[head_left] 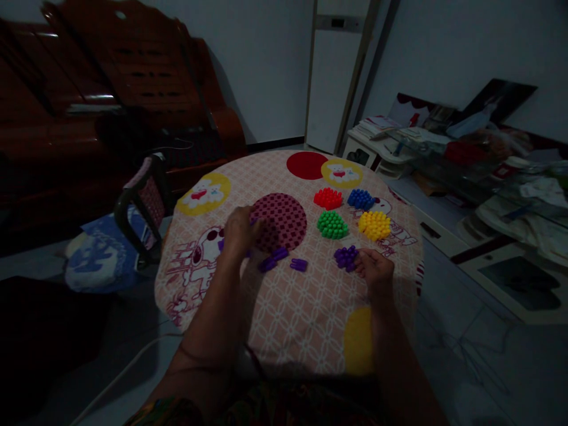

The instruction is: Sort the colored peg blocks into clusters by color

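Observation:
Over the left part of the round table, my left hand (pixel 238 229) has its fingers curled around a small purple plastic piece, partly hidden by the hand. More purple pieces show beside and under that wrist. Toward the middle lie loose purple pieces (pixel 274 259) and a small purple pair (pixel 299 264). A tight cluster of upright purple pieces (pixel 346 258) stands on the right. My right hand (pixel 375 269) pinches at this cluster's right edge, with its fingertips on a purple piece. Beyond it are similar clusters: green (pixel 332 225), yellow (pixel 374 226), red (pixel 328 198) and blue (pixel 361 199).
A patterned cloth (pixel 288 319) covers the table. A chair (pixel 148 204) stands at its left edge, with a wooden bench (pixel 146 77) behind. On the right is a cluttered cabinet (pixel 444 177). Cables (pixel 470 349) lie on the floor.

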### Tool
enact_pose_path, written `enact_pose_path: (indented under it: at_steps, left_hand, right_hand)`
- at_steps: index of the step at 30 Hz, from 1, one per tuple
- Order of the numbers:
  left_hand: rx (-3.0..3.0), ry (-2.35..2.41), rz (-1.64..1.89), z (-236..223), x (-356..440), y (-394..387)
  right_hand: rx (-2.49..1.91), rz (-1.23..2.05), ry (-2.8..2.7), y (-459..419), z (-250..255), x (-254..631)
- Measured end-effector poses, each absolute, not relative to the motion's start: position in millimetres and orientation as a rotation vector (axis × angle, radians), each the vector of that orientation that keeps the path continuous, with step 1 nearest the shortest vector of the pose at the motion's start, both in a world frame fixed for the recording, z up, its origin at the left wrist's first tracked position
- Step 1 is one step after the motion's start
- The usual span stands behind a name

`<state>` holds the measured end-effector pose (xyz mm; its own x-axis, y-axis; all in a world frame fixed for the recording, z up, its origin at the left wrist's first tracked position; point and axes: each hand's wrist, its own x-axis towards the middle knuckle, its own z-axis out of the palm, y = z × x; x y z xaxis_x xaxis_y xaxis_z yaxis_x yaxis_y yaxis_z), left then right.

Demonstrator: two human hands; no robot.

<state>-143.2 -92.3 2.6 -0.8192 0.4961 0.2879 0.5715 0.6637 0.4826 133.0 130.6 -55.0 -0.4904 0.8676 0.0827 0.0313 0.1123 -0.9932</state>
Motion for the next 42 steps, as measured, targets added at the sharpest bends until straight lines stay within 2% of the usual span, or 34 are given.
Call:
enact_pose_path:
  at_steps: [7, 12, 18, 23, 33, 35, 38, 40, 42]
  left_hand:
    - [-0.614, -3.074, -0.656, -18.0, -182.9, -146.6]
    - [-0.88, -3.17, -0.458, -7.5, -166.1, -123.3]
    - [-1.253, -3.029, -0.628, -6.1, -126.7, -79.5]
    - [-1.539, -2.94, -0.866, -8.2, -110.1, -60.2]
    - [-1.535, -2.745, -1.796, 1.3, -115.0, -71.6]
    - [-1.525, -2.683, -2.0, 1.2, -110.7, -69.1]
    - [-1.496, -2.607, -2.248, 0.8, -101.7, -62.0]
    - [-1.471, -2.559, -2.429, 0.6, -93.3, -55.5]
    - [-1.42, -2.51, -2.61, 0.5, -82.2, -48.2]
  right_hand:
    - [-0.89, 1.423, -1.686, 132.6, -56.9, 132.8]
    - [-0.885, 1.421, -1.693, 133.9, -60.7, 134.2]
    - [-0.885, 1.436, -1.679, 132.1, -57.3, 134.0]
    - [-0.899, 1.442, -1.666, 130.8, -55.4, 133.8]
    - [-0.897, 1.438, -1.655, 130.4, -55.9, 133.1]
    - [-0.949, 1.362, -1.602, 129.8, -52.6, 134.1]
    - [-1.028, 1.075, -1.53, 124.3, -40.4, 137.6]
    - [-0.99, 0.911, -1.539, 115.0, -27.3, 139.3]
    - [-0.886, 0.886, -1.618, 100.6, -12.6, 138.2]
